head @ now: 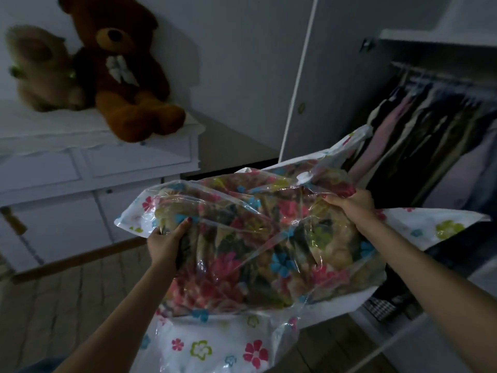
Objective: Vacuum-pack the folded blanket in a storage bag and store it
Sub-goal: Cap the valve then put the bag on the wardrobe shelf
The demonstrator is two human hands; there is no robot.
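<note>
A clear storage bag (258, 243) printed with coloured flowers is held up in the air in front of me. Inside it lies the folded blanket (242, 270), floral and dark, pressed tight under wrinkled plastic. A round white valve (304, 178) sits on the bag's far top side. My left hand (168, 242) grips the bag's left edge with the thumb on top. My right hand (352, 204) grips the upper right part of the bag near the valve. The bag's loose white end (215, 345) hangs down toward me.
An open wardrobe (430, 125) with several hanging clothes stands at the right, its white door (336, 76) swung open beyond the bag. A white dresser (94, 168) at the left carries a brown teddy bear (126, 74) and a beige plush toy (40, 68). Wooden floor lies below.
</note>
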